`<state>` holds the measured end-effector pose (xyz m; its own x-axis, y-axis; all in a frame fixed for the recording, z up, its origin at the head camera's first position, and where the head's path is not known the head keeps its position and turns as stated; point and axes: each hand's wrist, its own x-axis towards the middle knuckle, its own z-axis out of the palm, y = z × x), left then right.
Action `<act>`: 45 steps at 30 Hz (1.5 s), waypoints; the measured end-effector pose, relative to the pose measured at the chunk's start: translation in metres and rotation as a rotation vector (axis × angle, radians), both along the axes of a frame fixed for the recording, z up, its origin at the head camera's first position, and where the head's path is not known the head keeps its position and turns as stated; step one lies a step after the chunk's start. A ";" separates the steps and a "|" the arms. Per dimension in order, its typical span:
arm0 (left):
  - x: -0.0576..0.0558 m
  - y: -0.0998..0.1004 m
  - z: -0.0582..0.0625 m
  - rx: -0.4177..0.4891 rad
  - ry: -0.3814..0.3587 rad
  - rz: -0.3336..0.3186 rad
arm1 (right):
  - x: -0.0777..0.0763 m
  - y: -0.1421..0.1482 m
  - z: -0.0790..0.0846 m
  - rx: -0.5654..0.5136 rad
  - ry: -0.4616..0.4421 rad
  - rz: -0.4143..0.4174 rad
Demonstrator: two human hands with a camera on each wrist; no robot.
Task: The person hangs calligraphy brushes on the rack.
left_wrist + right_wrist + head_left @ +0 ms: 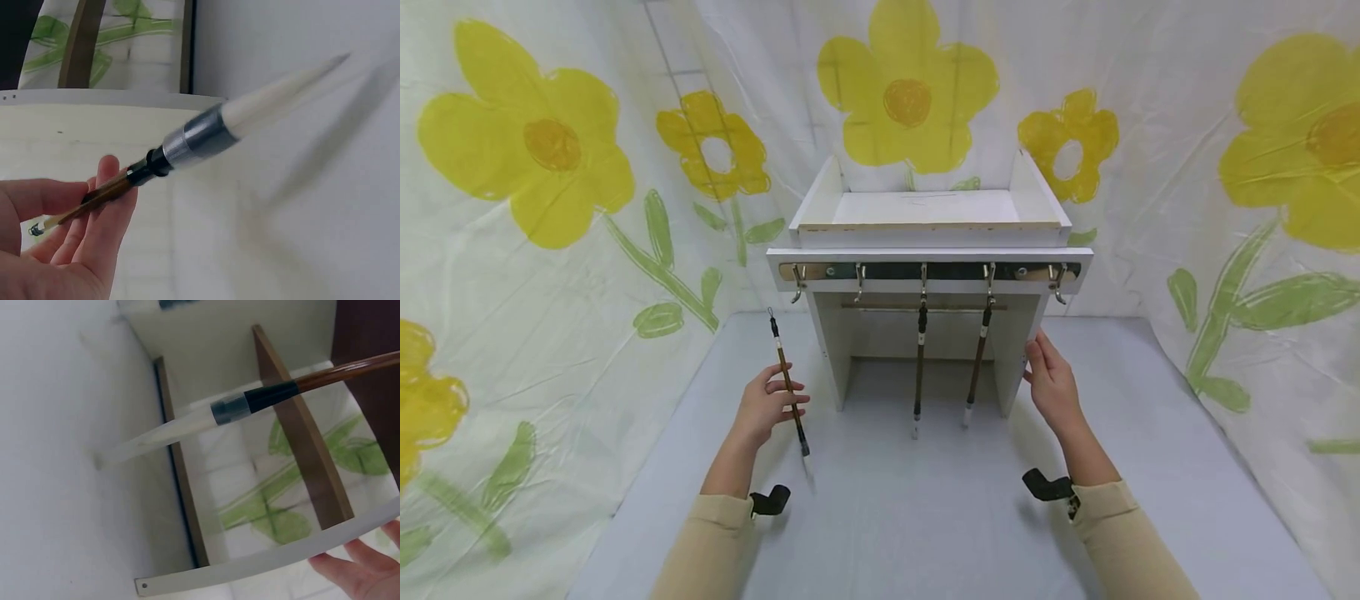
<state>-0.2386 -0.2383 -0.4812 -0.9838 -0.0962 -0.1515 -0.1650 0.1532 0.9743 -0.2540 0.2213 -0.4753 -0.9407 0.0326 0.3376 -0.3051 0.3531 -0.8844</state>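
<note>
My left hand (pixel 762 408) pinches the brown handle of a calligraphy brush (pixel 785 371) left of a white wooden rack (pixel 931 237). The brush leans with its hanging loop up and its white bristles down; in the left wrist view the white tip (pixel 281 97) points to the upper right. Against the outer face of the rack's right side panel (pixel 262 565) rest the fingertips of my right hand (pixel 1054 387), the fingers fairly straight. Two more brushes hang bristles down from the rack: one calligraphy brush (pixel 920 362) on the middle hook, another (pixel 977 362) on the hook right of it.
A metal strip with several hooks (pixel 798 283) runs along the rack's front board; the two left hooks and the far right one carry nothing. Above it sits a shallow tray (pixel 925 208). The rack stands on a pale table (pixel 910 517), before a flower-printed curtain (pixel 602 275).
</note>
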 end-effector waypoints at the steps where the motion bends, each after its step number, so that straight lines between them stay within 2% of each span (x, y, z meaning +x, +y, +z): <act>1: 0.001 0.000 0.003 -0.014 0.016 0.007 | 0.000 0.000 0.000 0.001 -0.002 -0.002; 5: 0.007 0.002 0.015 -0.053 0.072 0.037 | 0.001 0.000 0.001 -0.006 -0.011 0.009; 12: 0.022 0.012 0.044 -0.116 0.189 0.055 | 0.018 -0.009 0.026 -0.004 -0.026 0.020; 18: 0.037 0.020 0.067 -0.130 0.331 0.086 | 0.022 -0.012 0.034 0.000 -0.028 0.021; 21: 0.044 0.025 0.079 -0.180 0.372 0.084 | 0.023 -0.012 0.035 -0.006 -0.030 0.023; 25: 0.051 0.031 0.089 -0.221 0.423 0.086 | 0.023 -0.011 0.034 -0.020 -0.023 0.032; 31: 0.060 0.039 0.097 -0.236 0.489 0.089 | 0.022 -0.011 0.034 -0.027 -0.018 0.036; 39: 0.068 0.048 0.102 -0.247 0.567 0.041 | 0.024 -0.011 0.037 -0.010 -0.034 0.018; 45: 0.071 0.058 0.101 -0.251 0.534 -0.016 | 0.023 -0.011 0.036 -0.006 -0.041 0.015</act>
